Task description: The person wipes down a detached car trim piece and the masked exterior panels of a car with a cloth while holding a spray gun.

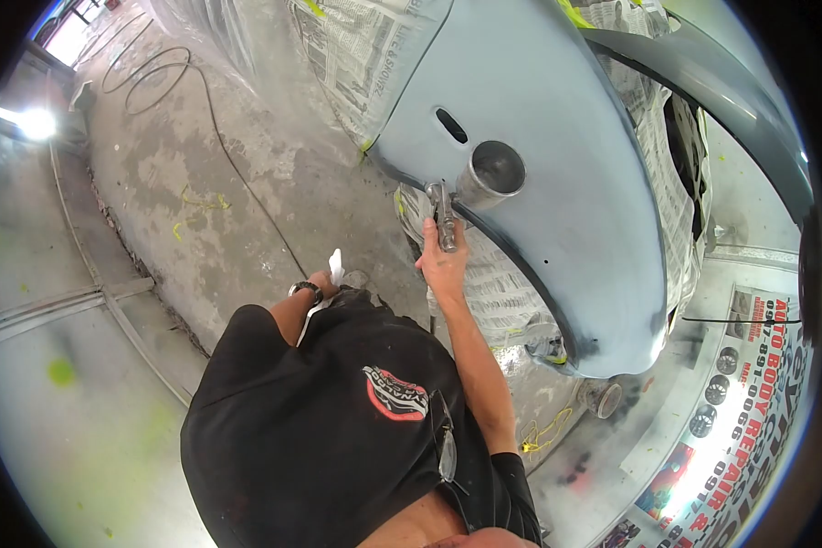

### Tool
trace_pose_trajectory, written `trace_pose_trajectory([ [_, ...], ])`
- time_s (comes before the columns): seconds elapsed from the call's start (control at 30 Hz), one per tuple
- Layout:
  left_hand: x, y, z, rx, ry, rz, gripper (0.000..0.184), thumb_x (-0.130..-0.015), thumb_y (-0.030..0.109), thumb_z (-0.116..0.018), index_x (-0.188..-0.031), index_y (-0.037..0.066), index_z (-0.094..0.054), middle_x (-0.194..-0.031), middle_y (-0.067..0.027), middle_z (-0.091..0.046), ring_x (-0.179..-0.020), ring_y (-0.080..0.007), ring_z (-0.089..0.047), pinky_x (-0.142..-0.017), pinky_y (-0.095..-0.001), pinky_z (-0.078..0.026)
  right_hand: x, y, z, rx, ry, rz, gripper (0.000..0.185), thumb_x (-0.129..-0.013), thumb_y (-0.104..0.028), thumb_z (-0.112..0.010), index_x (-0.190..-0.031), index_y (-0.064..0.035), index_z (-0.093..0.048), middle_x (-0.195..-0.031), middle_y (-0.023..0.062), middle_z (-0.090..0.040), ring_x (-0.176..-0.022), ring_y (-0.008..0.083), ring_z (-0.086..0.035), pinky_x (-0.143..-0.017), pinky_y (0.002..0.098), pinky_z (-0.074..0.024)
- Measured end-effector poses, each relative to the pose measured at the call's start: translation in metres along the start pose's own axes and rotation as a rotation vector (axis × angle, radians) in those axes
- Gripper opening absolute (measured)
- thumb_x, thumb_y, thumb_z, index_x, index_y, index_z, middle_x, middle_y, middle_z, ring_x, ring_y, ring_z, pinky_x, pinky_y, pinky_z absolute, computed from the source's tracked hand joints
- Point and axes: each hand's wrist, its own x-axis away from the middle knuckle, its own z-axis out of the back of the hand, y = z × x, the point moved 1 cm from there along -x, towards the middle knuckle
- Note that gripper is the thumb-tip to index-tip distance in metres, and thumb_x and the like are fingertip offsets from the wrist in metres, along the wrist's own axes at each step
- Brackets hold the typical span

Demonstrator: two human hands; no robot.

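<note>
My right hand (443, 265) is wrapped around a metal spray gun (446, 219), held close to the lower edge of a grey car fender (548, 183). The gun's round metal cup (484, 178) is in front of the fender's surface, its dark mouth facing me. Down by my waist, my left hand (322, 284), with a dark watch on the wrist, is closed on a white cloth (336, 267); its fingers are partly hidden. I cannot tell whether that white piece is fabric or paper. The fender has an oval slot and a curved wheel arch.
Newspaper masking (374, 68) covers the car around the fender, with clear plastic sheeting (237, 36) farther left. A hose (237, 164) snakes over the concrete floor (173, 119). A round container (601, 397) stands beyond the fender's tip, near a printed banner (749, 411).
</note>
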Motion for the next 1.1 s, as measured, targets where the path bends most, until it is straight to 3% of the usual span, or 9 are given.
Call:
trace_pose_trajectory([
  [0.53, 0.007, -0.001, 0.003, 0.056, 0.010, 0.034, 0.057, -0.077, 0.038, -0.078, -0.122, 0.004, -0.071, -0.114, -0.0230, -0.073, -0.110, -0.0372, -0.070, -0.094, -0.0456, -0.055, -0.007, 0.001, -0.008, -0.006, -0.014, 0.035, 0.033, -0.101, -0.030, -0.067, -0.101, 0.0013, -0.058, -0.063, 0.0081, -0.057, -0.043, 0.0149, -0.057, -0.041, 0.0326, -0.0432],
  [0.67, 0.015, 0.011, 0.015, 0.040, -0.096, 0.071, 0.061, -0.080, 0.036, -0.074, -0.130, 0.002, -0.065, -0.129, -0.0232, -0.067, -0.122, -0.0370, -0.064, -0.102, -0.0430, -0.052, -0.015, 0.018, -0.009, 0.038, -0.057, 0.043, 0.043, -0.100, -0.036, -0.068, -0.109, 0.0041, -0.057, -0.070, 0.0079, -0.060, -0.044, 0.0134, -0.055, -0.041, 0.0289, -0.0465],
  [0.73, 0.015, 0.011, 0.014, 0.036, -0.105, 0.052, 0.063, -0.081, 0.038, -0.073, -0.131, 0.002, -0.065, -0.130, -0.0234, -0.067, -0.122, -0.0374, -0.064, -0.103, -0.0433, -0.052, -0.024, 0.045, -0.010, 0.149, -0.024, 0.199, 0.039, -0.100, -0.033, -0.067, -0.109, 0.0035, -0.058, -0.070, 0.0086, -0.060, -0.044, 0.0144, -0.055, -0.041, 0.0300, -0.0457],
  [0.83, 0.015, 0.015, 0.011, 0.050, -0.085, 0.052, 0.064, -0.082, 0.040, -0.072, -0.132, 0.001, -0.064, -0.131, -0.0236, -0.066, -0.123, -0.0381, -0.063, -0.104, -0.0437, -0.052, -0.030, 0.063, -0.012, 0.261, 0.020, 0.392, 0.034, -0.101, -0.029, -0.066, -0.111, 0.0026, -0.058, -0.072, 0.0104, -0.060, -0.047, 0.0168, -0.056, -0.045, 0.0331, -0.0458],
  [0.9, 0.016, 0.014, 0.009, 0.114, -0.072, 0.046, 0.064, -0.083, 0.040, -0.072, -0.133, 0.002, -0.064, -0.132, -0.0235, -0.065, -0.124, -0.0382, -0.063, -0.104, -0.0441, -0.051, -0.032, 0.066, -0.015, 0.301, 0.027, 0.410, 0.030, -0.100, -0.025, -0.066, -0.112, 0.0025, -0.059, -0.079, 0.0156, -0.063, -0.061, 0.0263, -0.061, -0.056, 0.0386, -0.0477],
  [0.97, 0.015, 0.014, 0.008, 0.180, -0.065, 0.057, 0.063, -0.083, 0.039, -0.072, -0.133, 0.003, -0.064, -0.133, -0.0232, -0.065, -0.124, -0.0382, -0.062, -0.104, -0.0446, -0.051, -0.027, 0.066, -0.018, 0.327, 0.009, 0.328, 0.028, -0.097, -0.020, -0.068, -0.113, 0.0028, -0.061, -0.093, 0.0246, -0.067, -0.085, 0.0432, -0.067, -0.074, 0.0470, -0.0509],
  [1.03, 0.017, 0.014, 0.008, 0.244, -0.072, 0.085, 0.062, -0.083, 0.037, -0.072, -0.134, 0.003, -0.063, -0.134, -0.0229, -0.064, -0.125, -0.0381, -0.062, -0.105, -0.0452, -0.051, -0.027, 0.080, -0.022, 0.298, -0.027, 0.279, 0.028, -0.097, -0.019, -0.068, -0.113, 0.0029, -0.061, -0.094, 0.0247, -0.067, -0.086, 0.0436, -0.067, -0.074, 0.0473, -0.0509],
  [1.1, 0.009, 0.007, -0.001, 0.246, -0.066, 0.085, 0.061, -0.083, 0.035, -0.072, -0.134, 0.004, -0.063, -0.134, -0.0227, -0.064, -0.125, -0.0381, -0.062, -0.105, -0.0455, -0.051, -0.032, 0.098, -0.025, 0.325, -0.044, 0.330, 0.029, -0.098, -0.020, -0.067, -0.115, 0.0022, -0.060, -0.087, 0.0204, -0.065, -0.074, 0.0355, -0.064, -0.065, 0.0434, -0.0489],
])
